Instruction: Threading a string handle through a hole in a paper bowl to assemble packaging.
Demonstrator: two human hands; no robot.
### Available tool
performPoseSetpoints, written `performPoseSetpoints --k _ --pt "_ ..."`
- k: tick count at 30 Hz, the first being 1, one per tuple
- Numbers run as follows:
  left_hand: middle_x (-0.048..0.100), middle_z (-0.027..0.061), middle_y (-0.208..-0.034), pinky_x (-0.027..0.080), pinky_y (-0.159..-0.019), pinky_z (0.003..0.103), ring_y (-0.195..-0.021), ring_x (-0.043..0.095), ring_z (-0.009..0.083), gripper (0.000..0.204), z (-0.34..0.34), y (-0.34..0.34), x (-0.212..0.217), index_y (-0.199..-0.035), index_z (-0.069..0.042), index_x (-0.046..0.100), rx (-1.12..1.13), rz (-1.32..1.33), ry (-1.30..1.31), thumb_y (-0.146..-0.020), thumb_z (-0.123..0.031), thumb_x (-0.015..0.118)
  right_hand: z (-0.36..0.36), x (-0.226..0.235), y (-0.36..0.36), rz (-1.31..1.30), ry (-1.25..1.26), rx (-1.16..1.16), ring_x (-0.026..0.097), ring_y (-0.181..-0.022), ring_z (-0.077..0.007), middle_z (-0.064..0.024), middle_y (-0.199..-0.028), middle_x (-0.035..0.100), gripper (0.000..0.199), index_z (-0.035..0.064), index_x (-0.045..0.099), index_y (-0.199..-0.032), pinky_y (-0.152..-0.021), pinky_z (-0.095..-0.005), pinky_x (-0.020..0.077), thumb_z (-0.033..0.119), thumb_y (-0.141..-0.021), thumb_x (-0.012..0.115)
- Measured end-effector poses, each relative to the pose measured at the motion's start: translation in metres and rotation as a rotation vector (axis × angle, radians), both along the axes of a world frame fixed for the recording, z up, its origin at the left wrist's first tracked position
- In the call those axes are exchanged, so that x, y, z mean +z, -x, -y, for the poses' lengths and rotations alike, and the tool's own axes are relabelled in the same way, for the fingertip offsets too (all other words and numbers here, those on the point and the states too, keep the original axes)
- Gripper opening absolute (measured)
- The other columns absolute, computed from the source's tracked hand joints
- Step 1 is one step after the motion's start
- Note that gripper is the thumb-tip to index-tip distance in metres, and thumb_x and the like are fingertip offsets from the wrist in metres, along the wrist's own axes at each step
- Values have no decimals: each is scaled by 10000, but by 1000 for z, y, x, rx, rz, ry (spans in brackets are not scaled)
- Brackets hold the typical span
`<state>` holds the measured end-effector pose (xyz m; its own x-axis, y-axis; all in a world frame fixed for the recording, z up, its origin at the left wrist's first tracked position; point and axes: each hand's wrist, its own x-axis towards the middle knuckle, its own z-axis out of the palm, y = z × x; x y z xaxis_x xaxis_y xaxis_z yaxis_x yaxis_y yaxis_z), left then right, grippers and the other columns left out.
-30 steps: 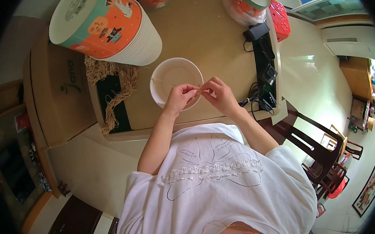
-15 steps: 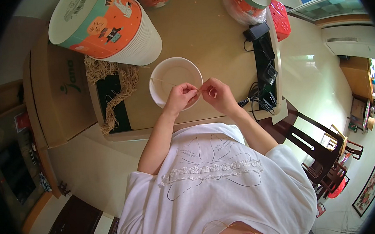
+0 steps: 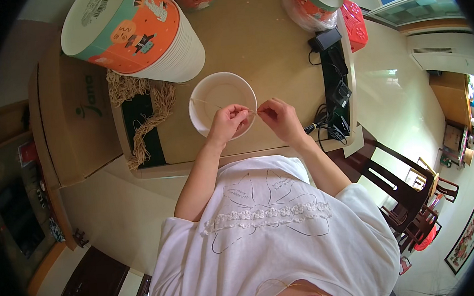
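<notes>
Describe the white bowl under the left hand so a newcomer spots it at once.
Find the brown-topped table, then its near half, where the left hand and right hand come close together. The bowl is round and white, partly hidden by the left hand. Unlike the patterned stack beyond it to the left, it stands alone, open mouth up.

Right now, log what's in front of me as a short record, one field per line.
Left hand: left hand over the white bowl, pinching a thin tan strand
Right hand: right hand just right of the bowl, fingertips pinched on the strand
Strand: runs from near the bowl's left rim to the left hand
Left side: tan twine bundle; upside-down bucket stack, orange, green and white
Right side: black adapter and black cables
</notes>
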<state>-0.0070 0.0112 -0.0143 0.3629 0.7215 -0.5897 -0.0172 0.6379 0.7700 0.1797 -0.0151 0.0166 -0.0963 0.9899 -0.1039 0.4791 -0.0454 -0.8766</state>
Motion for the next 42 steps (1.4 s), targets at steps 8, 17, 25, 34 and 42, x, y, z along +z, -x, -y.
performPoseSetpoints --k 8,17,25,34,42 --pt "644 14 -787 468 -546 177 -641 578 62 108 3 0 0 -948 8 657 0 11 46 -909 -63 587 2 0 4 -16 18 4 581 -653 -175 -95 -797 598 63 16 646 -882 -603 -272 473 32 -822 650" --pt "613 -3 -745 384 -497 158 -591 519 34 83 2 0 4 -919 -1 657 -104 58 65 -901 -65 606 3 3 9 -44 34 2 587 -666 -213 -110 -805 603 91 19 631 -898 -620 -305 487 41 -811 646" --pt "602 -12 -689 349 -455 170 -536 489 28 42 3 -2 2 -853 -8 632 34 40 5 -860 -49 625 8 2 7 -79 187 -41 577 -649 -165 -119 -770 628 122 -4 628 -908 -617 -294 486 57 -811 670" --pt "587 -18 -698 340 -465 165 -545 478 24 27 7 -2 4 -875 -17 615 48 46 22 -869 -42 621 15 -13 8 -682 486 -175 633 -741 -125 -74 -839 665 140 -18 599 -1002 -676 -253 522 25 -871 627" --pt "590 -12 -695 333 -452 165 -537 478 27 38 8 -2 6 -899 0 625 20 102 28 -870 -24 622 7 -9 7 -645 527 -120 630 -736 -119 -73 -835 664 187 -17 584 -1056 -665 -239 516 28 -880 627"
